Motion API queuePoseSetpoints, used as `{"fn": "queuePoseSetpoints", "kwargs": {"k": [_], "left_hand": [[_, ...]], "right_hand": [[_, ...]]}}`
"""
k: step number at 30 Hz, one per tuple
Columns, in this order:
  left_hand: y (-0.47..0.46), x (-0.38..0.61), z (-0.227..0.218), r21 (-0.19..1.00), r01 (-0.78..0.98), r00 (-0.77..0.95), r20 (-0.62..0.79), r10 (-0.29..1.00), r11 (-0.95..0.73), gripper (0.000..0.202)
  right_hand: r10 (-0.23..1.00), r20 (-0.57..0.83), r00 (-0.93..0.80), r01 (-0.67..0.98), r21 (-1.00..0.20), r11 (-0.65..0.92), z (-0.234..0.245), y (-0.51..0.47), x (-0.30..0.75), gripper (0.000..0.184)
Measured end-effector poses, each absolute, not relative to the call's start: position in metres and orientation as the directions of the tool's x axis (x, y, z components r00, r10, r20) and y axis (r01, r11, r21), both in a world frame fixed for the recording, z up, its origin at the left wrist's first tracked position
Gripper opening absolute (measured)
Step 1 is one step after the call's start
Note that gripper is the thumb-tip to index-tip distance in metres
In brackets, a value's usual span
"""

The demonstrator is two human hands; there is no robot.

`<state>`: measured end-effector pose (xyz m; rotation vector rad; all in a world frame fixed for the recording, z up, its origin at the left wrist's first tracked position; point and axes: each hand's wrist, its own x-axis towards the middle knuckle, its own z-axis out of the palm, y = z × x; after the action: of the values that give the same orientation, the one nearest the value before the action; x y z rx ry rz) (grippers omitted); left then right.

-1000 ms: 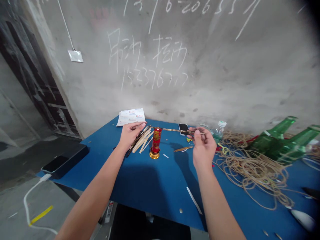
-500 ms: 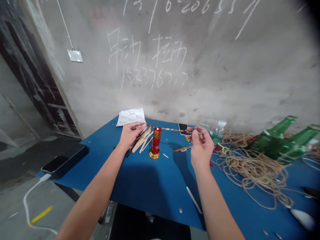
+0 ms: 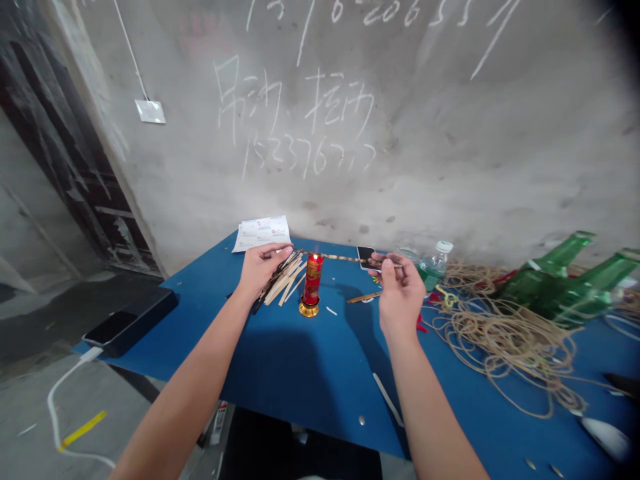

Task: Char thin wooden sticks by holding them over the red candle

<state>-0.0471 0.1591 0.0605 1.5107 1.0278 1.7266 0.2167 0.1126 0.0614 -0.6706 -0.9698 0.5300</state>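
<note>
As the right hand [image 3: 399, 293] is shifting leftward, its grip is pinching a scorched wooden strip [image 3: 333, 257] just above the lit red candle [image 3: 313, 280] on the blue desk [image 3: 280, 373], while the left hand [image 3: 261, 267] is curling over wooden splints [image 3: 283, 281], its grip unclear.

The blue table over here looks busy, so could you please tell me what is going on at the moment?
A person is holding a long, thin, partly darkened wooden strip level with the flame of a lit red candle on a brass base. The right hand pinches the strip's right end, while the left hand grips a bunch of pale wooden strips near its other end. Loops of twine and green glass bottles lie further right on the blue table.
</note>
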Motion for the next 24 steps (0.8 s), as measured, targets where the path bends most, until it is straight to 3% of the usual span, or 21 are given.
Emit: {"fn": "queuePoseSetpoints", "kwargs": {"k": [24], "left_hand": [[0.160,-0.048,0.061,0.848,0.034,-0.238,0.522,0.819,-0.530,0.033]], "right_hand": [[0.687,0.545,0.481,-0.140,-0.726,0.674,0.056,0.115,0.206,0.028]]}}
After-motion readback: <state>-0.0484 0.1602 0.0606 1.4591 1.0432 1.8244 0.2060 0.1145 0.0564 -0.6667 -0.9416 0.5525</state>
